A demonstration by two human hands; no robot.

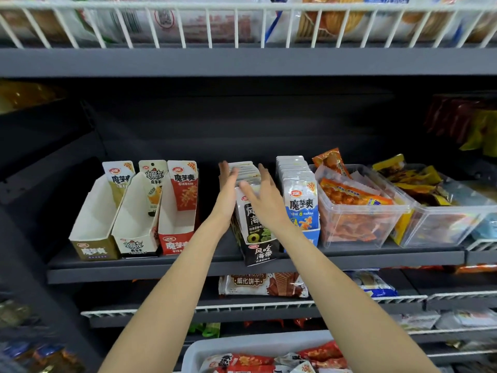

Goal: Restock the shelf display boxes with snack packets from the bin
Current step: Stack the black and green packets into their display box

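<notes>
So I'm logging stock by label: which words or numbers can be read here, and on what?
"魔芋爽": gold box, red box, blue packet.
"20%": blue packet's corner.
"风吃海带": black box.
"威化饼干" under "BISCUITS": wafer bag on the shelf below.
White box: lettering not surely legible.
Clear tubs' packets, top-shelf packs, bin packets: too blurred.

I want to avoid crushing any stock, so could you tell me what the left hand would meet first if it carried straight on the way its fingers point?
The left hand points up and back along the black box's packets; past them, probably the shelf's dark back wall, though depth is unclear.
</notes>
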